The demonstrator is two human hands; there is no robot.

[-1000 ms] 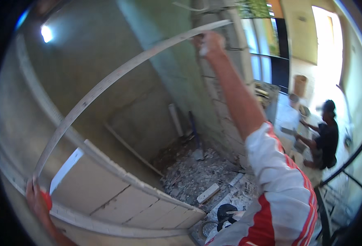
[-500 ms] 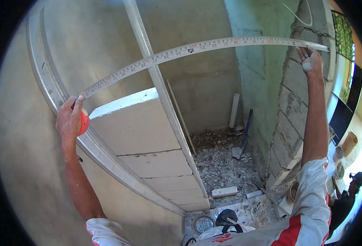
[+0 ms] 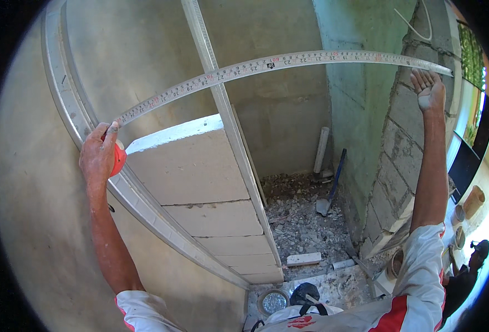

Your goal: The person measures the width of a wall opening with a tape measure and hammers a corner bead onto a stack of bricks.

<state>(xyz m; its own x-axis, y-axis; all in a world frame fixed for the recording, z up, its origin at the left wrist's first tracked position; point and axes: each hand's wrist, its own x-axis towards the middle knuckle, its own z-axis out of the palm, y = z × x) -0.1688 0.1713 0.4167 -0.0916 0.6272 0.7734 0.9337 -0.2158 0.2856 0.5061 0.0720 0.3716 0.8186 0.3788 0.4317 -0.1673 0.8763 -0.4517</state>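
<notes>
My left hand (image 3: 96, 155) is closed around a red tape measure (image 3: 118, 160), beside the metal profile (image 3: 61, 94) on the left wall. Its long pale blade (image 3: 311, 57) is pulled out and bows across to the rough block wall end (image 3: 402, 124) on the right. My right hand (image 3: 431, 95) is raised there, palm showing and fingers stretched out, with the fingertips at the blade just short of its tip. Midway, the blade crosses a slim metal upright (image 3: 218, 88). Under the left part of the blade stands a partition of light blocks (image 3: 186, 166) with a white top edge.
Rubble (image 3: 305, 227) covers the recess floor, where a blue-handled shovel (image 3: 333, 185) and a white pipe (image 3: 321, 149) lean. A loose white block (image 3: 304, 259) and a round bucket (image 3: 273, 302) are lower down. Another person (image 3: 468, 276) is at the far right, near several buckets.
My right hand has shifted slightly right and down, its fingers now straighter and more spread. The blade's tip has moved right with it. The whole view has tilted a little.
</notes>
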